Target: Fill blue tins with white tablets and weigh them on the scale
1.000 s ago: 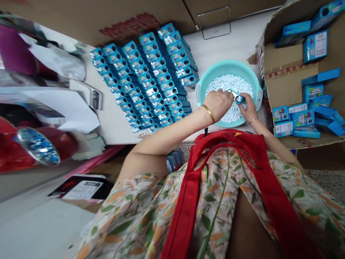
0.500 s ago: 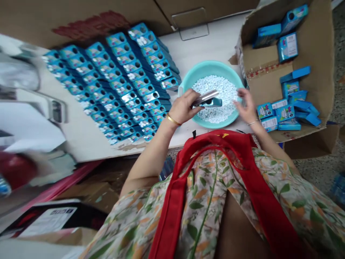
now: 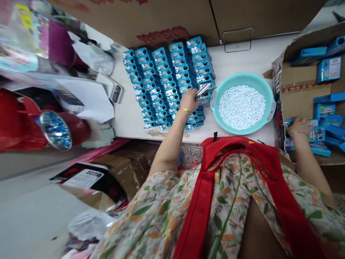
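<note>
My left hand [image 3: 190,99] grips a shiny metal scoop-like tool [image 3: 203,91] and a small blue box [image 3: 205,98] beneath it. That hand is at the near right side of rows of upright blue boxes [image 3: 164,78] with round holes and white pieces on top. Inside the carton, my right hand [image 3: 299,126] has its fingers bent over a small blue box [image 3: 289,123] among others; the fingertips are partly hidden. Between the hands stands a turquoise basin [image 3: 219,120] with many small white pieces [image 3: 242,107].
A cardboard carton [image 3: 299,91] at the right holds several blue boxes. Large brown cardboard [image 3: 183,18] with a wire handle [image 3: 238,39] borders the table's back. On the left are papers [image 3: 86,97], a small device [image 3: 116,92] and a red container [image 3: 72,129] of blue-silver wrapped pieces.
My left hand has gone from over the basin to the box rows, with the tool and box. The right hand has moved from the basin's edge into the carton. The view has shifted left.
</note>
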{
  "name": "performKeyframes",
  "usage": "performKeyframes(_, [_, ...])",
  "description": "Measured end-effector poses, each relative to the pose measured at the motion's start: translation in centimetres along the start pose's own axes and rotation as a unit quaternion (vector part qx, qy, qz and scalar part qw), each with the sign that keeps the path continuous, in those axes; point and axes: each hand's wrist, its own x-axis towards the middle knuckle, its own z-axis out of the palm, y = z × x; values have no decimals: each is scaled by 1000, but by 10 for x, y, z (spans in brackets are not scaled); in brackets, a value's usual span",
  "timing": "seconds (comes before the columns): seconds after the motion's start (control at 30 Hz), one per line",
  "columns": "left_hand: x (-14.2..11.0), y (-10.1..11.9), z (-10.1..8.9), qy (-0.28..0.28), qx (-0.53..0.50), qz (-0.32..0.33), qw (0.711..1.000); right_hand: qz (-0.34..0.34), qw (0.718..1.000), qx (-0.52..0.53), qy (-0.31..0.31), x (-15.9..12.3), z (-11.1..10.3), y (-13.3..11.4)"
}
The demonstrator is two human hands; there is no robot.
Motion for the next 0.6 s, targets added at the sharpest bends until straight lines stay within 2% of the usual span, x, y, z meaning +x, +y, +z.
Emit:
performKeyframes(0.17, [20,0,30,8,-42,-12,999,-31,999,34,3,1,-5,-12])
performKeyframes(0.33, [7,18,36,98,-79,-39,991,-45,998,37,-27,-3,-18,-20])
performKeyframes(0.4, [-7,30,39,73,-89,-55,992,-47,997,42,-38,5,-25,-18])
performKeyframes(0.5, [-30,47,51,-6,-132,-100,986,-56,995,59,-64,19,-30,-13])
performKeyframes(0.6, [-48,61,67,-44,-260,-183,947,-91,989,64,-100,26,-21,-10])
